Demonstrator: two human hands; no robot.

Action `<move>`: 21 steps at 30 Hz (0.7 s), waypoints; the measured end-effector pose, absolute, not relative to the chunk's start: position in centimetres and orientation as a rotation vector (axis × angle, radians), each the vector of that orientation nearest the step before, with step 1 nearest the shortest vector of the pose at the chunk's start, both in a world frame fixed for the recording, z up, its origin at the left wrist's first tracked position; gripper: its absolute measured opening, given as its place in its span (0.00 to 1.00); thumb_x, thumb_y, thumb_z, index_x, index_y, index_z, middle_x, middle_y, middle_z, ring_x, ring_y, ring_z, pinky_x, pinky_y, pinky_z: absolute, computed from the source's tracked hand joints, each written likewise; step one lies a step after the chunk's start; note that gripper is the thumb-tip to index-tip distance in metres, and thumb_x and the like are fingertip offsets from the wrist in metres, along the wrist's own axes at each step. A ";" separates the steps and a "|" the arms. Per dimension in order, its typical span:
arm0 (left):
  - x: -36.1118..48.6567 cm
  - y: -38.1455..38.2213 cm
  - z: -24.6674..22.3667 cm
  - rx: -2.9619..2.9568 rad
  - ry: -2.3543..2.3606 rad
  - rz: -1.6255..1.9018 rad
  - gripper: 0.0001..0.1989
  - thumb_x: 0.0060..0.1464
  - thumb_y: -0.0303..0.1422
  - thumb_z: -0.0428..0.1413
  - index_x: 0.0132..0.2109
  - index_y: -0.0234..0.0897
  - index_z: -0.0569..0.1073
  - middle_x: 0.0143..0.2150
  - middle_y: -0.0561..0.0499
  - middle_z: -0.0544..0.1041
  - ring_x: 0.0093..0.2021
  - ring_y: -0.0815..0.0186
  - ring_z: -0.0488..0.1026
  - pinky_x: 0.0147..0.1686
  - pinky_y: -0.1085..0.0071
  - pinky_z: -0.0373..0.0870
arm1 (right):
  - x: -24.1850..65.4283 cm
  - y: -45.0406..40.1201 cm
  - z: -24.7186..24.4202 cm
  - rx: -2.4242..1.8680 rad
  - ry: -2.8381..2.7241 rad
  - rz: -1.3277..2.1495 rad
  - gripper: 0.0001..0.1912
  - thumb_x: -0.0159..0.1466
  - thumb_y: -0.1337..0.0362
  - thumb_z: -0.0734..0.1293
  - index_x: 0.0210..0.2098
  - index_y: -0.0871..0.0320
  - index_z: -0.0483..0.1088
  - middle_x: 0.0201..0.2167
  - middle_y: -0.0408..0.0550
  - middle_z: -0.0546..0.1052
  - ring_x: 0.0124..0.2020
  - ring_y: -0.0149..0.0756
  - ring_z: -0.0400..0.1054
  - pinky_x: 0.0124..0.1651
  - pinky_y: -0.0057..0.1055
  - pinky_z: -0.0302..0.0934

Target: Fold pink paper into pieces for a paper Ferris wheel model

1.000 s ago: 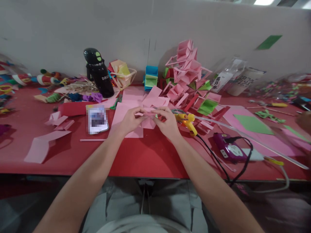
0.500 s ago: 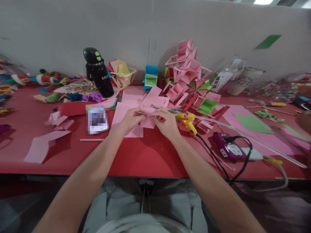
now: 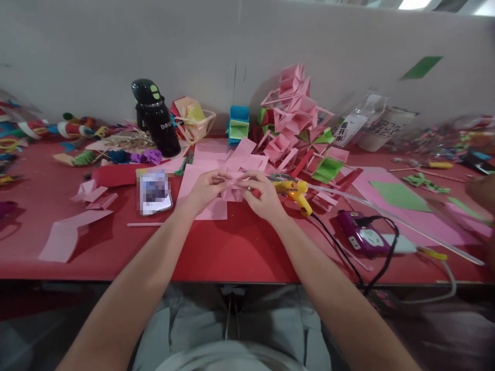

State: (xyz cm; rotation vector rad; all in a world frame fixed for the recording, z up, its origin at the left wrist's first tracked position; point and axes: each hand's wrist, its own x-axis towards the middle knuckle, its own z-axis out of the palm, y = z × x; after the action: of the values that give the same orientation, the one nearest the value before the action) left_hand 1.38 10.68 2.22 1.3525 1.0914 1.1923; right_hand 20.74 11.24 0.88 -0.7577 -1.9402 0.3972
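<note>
Between my hands is a small folded pink paper piece (image 3: 233, 191), held above pink sheets (image 3: 212, 210) on the red table (image 3: 232, 252). My left hand (image 3: 209, 189) has its fingers closed on the piece's left side. From the right, my right hand (image 3: 260, 191) grips the same piece with bent fingers. Fingers and same-coloured paper hide the exact folds. Just right of my right hand lies a yellow glue gun (image 3: 297, 195) with an orange light, a long clear glue stick (image 3: 359, 200) reaching right from its back.
A phone (image 3: 154, 192) and black bottle (image 3: 158, 123) stand left of the sheets. Pink paper structures (image 3: 296, 111) are piled behind. A purple power socket (image 3: 363, 233) with a black cable sits at right. Another person's hand (image 3: 481, 193) shows at the right edge.
The fingers of my right hand have shifted and spread slightly over the pink piece, which sits a little lower and flatter between my hands. The view has moved slightly.
</note>
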 end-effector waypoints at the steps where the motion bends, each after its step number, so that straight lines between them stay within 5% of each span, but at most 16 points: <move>1: 1.3 10.7 2.1 1.421 1.111 1.195 0.13 0.46 0.33 0.64 0.41 0.36 0.74 0.30 0.52 0.74 0.28 0.70 0.70 0.28 0.74 0.65 | 20.7 11.2 0.8 -0.792 -1.903 0.452 0.12 0.60 0.72 0.63 0.38 0.55 0.77 0.46 0.52 0.75 0.50 0.40 0.70 0.51 0.40 0.67; 4: 1.1 10.7 2.0 1.575 1.119 1.215 0.11 0.51 0.31 0.61 0.41 0.38 0.70 0.28 0.54 0.72 0.26 0.70 0.69 0.26 0.74 0.64 | 20.4 11.4 0.4 -0.909 -1.749 0.681 0.09 0.63 0.64 0.66 0.43 0.55 0.72 0.47 0.52 0.75 0.46 0.39 0.71 0.46 0.37 0.69; 9: 1.4 10.3 2.4 1.706 1.022 1.253 0.09 0.52 0.31 0.61 0.39 0.38 0.68 0.35 0.51 0.73 0.32 0.68 0.73 0.31 0.72 0.68 | 20.0 11.7 0.0 -0.912 -1.628 0.958 0.18 0.61 0.53 0.70 0.45 0.55 0.67 0.41 0.49 0.76 0.40 0.36 0.72 0.43 0.35 0.68; 14: 1.7 10.1 2.6 1.777 1.051 1.275 0.05 0.53 0.31 0.59 0.37 0.37 0.70 0.37 0.49 0.75 0.39 0.65 0.74 0.41 0.68 0.72 | 20.1 11.5 0.8 -0.891 -1.619 0.978 0.15 0.59 0.52 0.73 0.34 0.57 0.70 0.31 0.46 0.75 0.34 0.35 0.71 0.39 0.33 0.67; 21: 1.2 10.4 2.4 1.757 1.107 1.265 0.10 0.51 0.30 0.60 0.42 0.35 0.73 0.45 0.45 0.77 0.43 0.63 0.75 0.42 0.67 0.72 | 20.2 11.3 1.0 -0.895 -1.595 1.092 0.18 0.54 0.55 0.76 0.37 0.59 0.71 0.27 0.42 0.73 0.28 0.31 0.68 0.33 0.30 0.64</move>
State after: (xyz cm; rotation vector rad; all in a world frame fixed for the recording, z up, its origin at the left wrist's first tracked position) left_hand 1.20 10.39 2.43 1.7567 1.1072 1.2647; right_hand 20.24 11.27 0.99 -0.8949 -1.5949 1.0923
